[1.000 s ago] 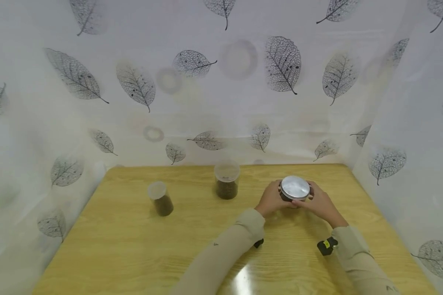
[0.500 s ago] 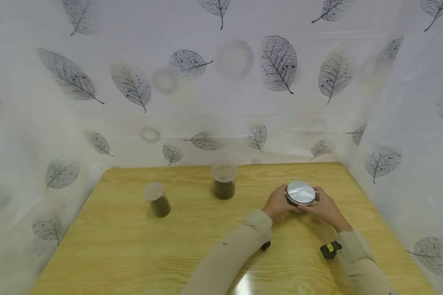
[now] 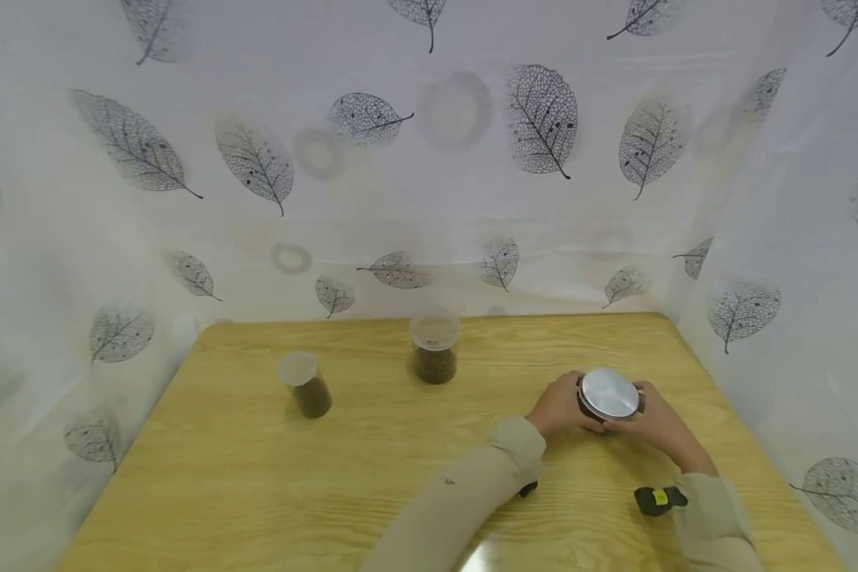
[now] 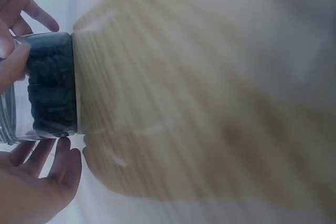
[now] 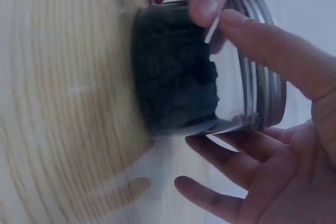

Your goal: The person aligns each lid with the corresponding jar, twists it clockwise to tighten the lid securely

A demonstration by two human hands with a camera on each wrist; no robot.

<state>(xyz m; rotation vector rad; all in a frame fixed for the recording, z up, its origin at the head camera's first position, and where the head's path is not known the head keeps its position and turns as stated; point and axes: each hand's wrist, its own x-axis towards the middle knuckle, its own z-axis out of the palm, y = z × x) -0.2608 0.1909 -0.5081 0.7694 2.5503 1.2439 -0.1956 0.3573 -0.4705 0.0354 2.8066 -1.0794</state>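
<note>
A clear glass jar (image 5: 176, 72) with a silver screw lid (image 3: 610, 393) is held between both hands at the right side of the table. Dark chunky pieces fill its lower part. My left hand (image 3: 565, 405) grips its left side, while my right hand (image 3: 654, 421) grips the right, thumbs meeting at the front. In the left wrist view, the jar (image 4: 52, 85) has its base close over the wooden surface, with fingers of the left hand (image 4: 39, 182) below it in that view. The right hand (image 5: 283, 177) curves around it in the right wrist view.
A wooden table (image 3: 257, 492) spreads beneath the hands. At its back middle stands a clear canister (image 3: 434, 361) with dark contents, and left of that a slimmer one (image 3: 313, 397) with a pale lid. A leaf-patterned white curtain (image 3: 415, 199) encloses the back and sides.
Both hands have carried the jar to the right and nearer to the person, keeping their grip on it. The two canisters have stayed in place; the head view has shifted slightly.
</note>
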